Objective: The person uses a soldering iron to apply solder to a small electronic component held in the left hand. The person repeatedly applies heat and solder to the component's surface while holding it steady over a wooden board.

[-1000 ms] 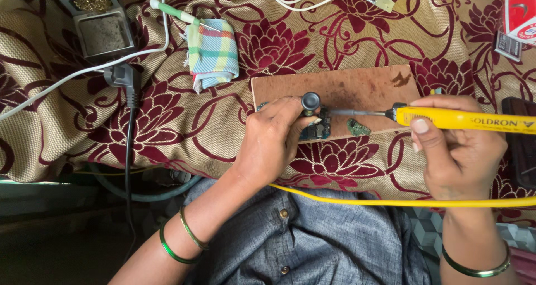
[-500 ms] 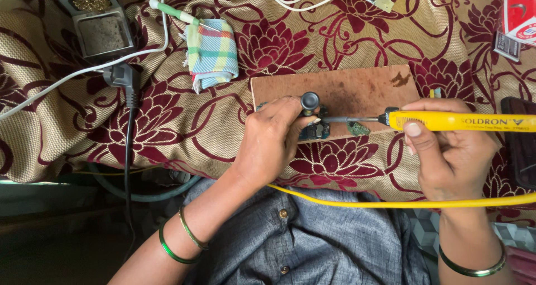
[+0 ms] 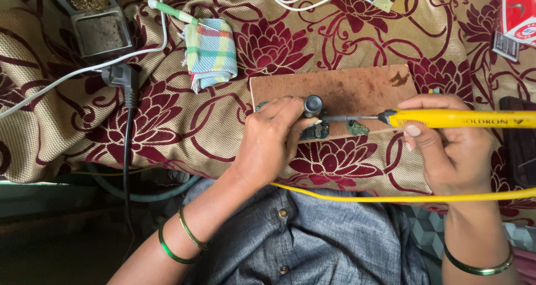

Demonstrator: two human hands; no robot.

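My left hand [image 3: 268,142] pinches the small circuit board [image 3: 315,129] at the near edge of the brown wooden board [image 3: 357,89], while my right hand [image 3: 449,151] grips the yellow soldering iron [image 3: 458,118], tip beside it.

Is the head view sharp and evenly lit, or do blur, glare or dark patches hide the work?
Head view: soft, even light, no glare; the left hand, the right hand and the soldering iron are sharp; the small circuit board is partly hidden by fingers; the lower left corner falls into deep shadow.
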